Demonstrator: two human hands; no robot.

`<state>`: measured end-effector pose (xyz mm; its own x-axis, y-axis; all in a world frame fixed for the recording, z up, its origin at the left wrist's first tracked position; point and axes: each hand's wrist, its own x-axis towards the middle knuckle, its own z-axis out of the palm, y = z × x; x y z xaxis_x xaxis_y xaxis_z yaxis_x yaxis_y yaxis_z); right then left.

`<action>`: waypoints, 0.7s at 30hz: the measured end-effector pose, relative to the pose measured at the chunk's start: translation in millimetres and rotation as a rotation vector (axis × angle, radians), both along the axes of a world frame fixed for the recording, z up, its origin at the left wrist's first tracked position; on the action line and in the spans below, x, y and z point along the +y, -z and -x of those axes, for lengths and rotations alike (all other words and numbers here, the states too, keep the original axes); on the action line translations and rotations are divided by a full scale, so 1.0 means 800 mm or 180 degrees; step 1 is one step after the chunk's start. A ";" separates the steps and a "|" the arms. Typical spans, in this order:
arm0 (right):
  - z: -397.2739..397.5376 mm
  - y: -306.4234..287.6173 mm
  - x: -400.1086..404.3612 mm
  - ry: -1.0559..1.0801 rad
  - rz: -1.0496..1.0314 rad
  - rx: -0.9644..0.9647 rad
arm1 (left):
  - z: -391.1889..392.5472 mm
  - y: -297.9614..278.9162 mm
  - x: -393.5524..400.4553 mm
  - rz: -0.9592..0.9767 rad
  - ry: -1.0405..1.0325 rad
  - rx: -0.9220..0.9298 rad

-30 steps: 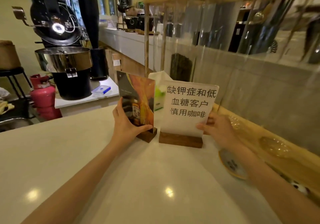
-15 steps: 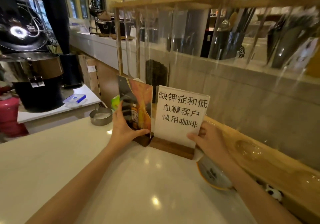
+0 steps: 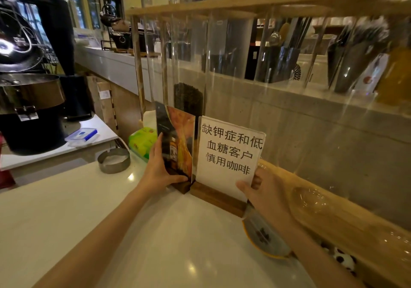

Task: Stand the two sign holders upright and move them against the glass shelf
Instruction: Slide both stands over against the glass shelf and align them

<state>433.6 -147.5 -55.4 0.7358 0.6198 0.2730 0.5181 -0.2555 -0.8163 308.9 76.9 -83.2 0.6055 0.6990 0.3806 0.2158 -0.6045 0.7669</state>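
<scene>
Far to the left of my left hand I see a dark roasting machine (image 3: 29, 100) with a steel drum, and on the low white ledge beside it a clear box with a blue lid (image 3: 81, 135). Nearer, just left of that hand, a round metal tin (image 3: 113, 160) sits on the white counter (image 3: 111, 232), with a green packet (image 3: 142, 142) behind it. My left hand (image 3: 159, 168) grips the colour-printed sign holder (image 3: 175, 142): fingers spread up its left edge, thumb pressed along the bottom of the panel above its dark wooden base. This holder stands upright. Touching it on the right stands the white sign holder (image 3: 229, 154), printed with black characters, upright in its longer wooden base (image 3: 216, 199). My right hand (image 3: 265, 195) clasps the lower right corner of that panel, thumb in front, fingers behind. Both holders stand directly in front of the glass shelf (image 3: 233, 65); I cannot tell whether they touch it. Below my right forearm lies a shallow yellow-rimmed dish (image 3: 262, 236), and to the right of that hand runs the shelf's wooden bottom rail (image 3: 329, 216).
</scene>
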 end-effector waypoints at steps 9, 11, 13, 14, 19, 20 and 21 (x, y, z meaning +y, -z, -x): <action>0.001 0.009 0.001 0.0152 -0.0021 -0.0149 | -0.024 0.008 0.005 -0.0070 -0.0082 0.0210; 0.002 0.011 0.001 0.0166 -0.0047 -0.0175 | -0.027 0.008 0.005 -0.0071 -0.0095 0.0227; 0.003 0.014 0.001 0.0141 -0.0085 -0.0154 | -0.029 0.008 0.005 -0.0072 -0.0058 0.0210; 0.004 0.014 0.001 0.0129 -0.0096 -0.0117 | -0.030 0.008 0.005 -0.0065 -0.0026 0.0194; 0.007 0.012 0.000 0.0155 -0.0113 -0.0103 | -0.027 0.008 0.005 -0.0058 0.0021 0.0189; 0.006 0.011 0.000 0.0159 -0.0108 -0.0115 | -0.026 0.008 0.004 -0.0062 0.0014 0.0200; 0.006 0.010 -0.001 0.0167 -0.0093 -0.0130 | -0.025 0.006 0.001 -0.0061 0.0016 0.0203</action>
